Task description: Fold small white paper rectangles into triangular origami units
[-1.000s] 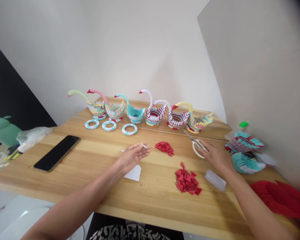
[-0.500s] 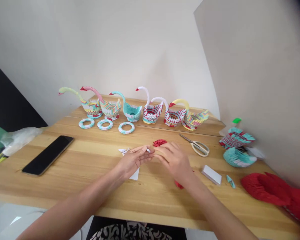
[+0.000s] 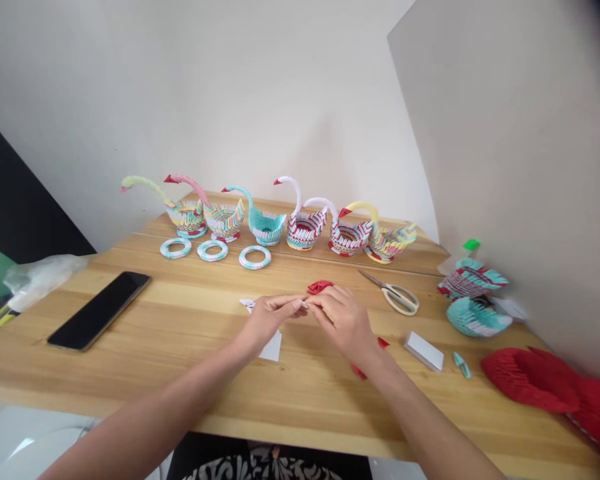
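Both hands now meet at the middle of the wooden surface [image 3: 130, 313]: the right hand [image 3: 347, 321], which a second ago lay by the scissors [image 3: 394, 293] on the right, has crossed over to join the left hand [image 3: 267, 319], and the fingertips of both pinch one small white paper piece [image 3: 303, 304] between them, held just above the wood. The scissors lie untouched, so the work appears to be at folding by hand rather than cutting. Under the left wrist a white sheet [image 3: 271, 347] lies flat; red folded pieces [image 3: 367, 360] peek from beneath the right forearm, and a second red heap [image 3: 320, 287] sits just beyond the fingers. To the right are a white block [image 3: 424, 351], a small teal piece [image 3: 461, 364] and a red paper form [image 3: 545, 383]; a phone [image 3: 100, 310] lies to the left. Farther back stand three paper rings [image 3: 213, 250], then six hollow swan baskets [image 3: 300, 227] in a row; their bowls look empty, as far as the view reaches inside. Two half-built teal bowls [image 3: 473, 300] rest by the right wall, contents unclear.
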A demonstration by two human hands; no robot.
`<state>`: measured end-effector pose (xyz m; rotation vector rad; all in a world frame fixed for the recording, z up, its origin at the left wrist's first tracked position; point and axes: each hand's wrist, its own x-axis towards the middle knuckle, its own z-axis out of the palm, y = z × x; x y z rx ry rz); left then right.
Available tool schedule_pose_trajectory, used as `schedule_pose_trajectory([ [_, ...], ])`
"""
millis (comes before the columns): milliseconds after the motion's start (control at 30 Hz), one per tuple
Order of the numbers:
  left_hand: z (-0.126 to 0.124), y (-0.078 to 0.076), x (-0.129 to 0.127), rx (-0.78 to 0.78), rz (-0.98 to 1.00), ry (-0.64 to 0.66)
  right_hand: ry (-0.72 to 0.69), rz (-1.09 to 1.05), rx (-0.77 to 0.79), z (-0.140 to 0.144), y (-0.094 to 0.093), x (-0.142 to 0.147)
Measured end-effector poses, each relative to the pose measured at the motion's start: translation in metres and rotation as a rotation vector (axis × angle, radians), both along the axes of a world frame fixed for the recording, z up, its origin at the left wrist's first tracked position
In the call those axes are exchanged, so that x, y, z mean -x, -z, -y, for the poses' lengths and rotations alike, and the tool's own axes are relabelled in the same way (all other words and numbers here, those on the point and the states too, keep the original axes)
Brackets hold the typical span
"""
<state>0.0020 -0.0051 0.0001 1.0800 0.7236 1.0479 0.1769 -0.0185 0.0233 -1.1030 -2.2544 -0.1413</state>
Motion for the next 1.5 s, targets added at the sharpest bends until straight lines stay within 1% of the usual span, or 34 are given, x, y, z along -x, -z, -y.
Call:
schedule_pose_trajectory([
  [67,-0.001,-0.001,0.002,-0.152,-0.151,-0.076,-0.038,-0.030,0.059,-0.003,0.003,-0.006],
  [100,-0.002,-0.001,0.003,-0.233,-0.204,-0.094,-0.060,-0.043,0.085,-0.004,0.004,-0.009],
  [167,-0.001,-0.002,0.004,-0.367,-0.272,-0.098,-0.106,-0.087,0.131,-0.006,0.008,-0.014],
  [200,-0.001,-0.003,0.004,-0.405,-0.296,-0.102,-0.123,-0.124,0.158,-0.006,0.010,-0.015],
  [267,0.001,-0.004,0.004,-0.429,-0.332,-0.149,-0.134,-0.228,0.211,-0.006,0.014,-0.017],
  [333,0.002,-0.004,0.002,-0.415,-0.357,-0.208,-0.119,-0.328,0.255,-0.003,0.017,-0.018],
  [400,0.003,-0.003,0.001,-0.393,-0.364,-0.237,-0.092,-0.380,0.279,0.000,0.019,-0.018],
  [533,0.004,-0.002,-0.003,-0.370,-0.325,-0.197,-0.074,-0.380,0.259,0.002,0.020,-0.017],
  [633,0.005,-0.002,-0.004,-0.422,-0.327,-0.155,-0.113,-0.367,0.198,0.003,0.019,-0.017],
  [700,0.005,-0.001,-0.004,-0.512,-0.365,-0.141,-0.139,-0.363,0.158,0.004,0.018,-0.017],
  [800,0.004,0.002,-0.004,-0.703,-0.411,-0.149,-0.176,-0.361,0.117,0.004,0.017,-0.019],
  [900,0.003,0.005,-0.003,-0.898,-0.437,-0.195,-0.203,-0.361,0.097,0.004,0.017,-0.019],
  [1000,0.003,0.006,-0.004,-1.013,-0.477,-0.250,-0.220,-0.366,0.089,0.005,0.018,-0.019],
  [1167,0.004,0.004,-0.004,-1.065,-0.506,-0.250,-0.220,-0.367,0.095,0.005,0.019,-0.018],
  [1500,0.003,0.006,-0.001,-1.001,-0.511,-0.228,-0.242,-0.357,0.103,0.005,0.019,-0.022],
])
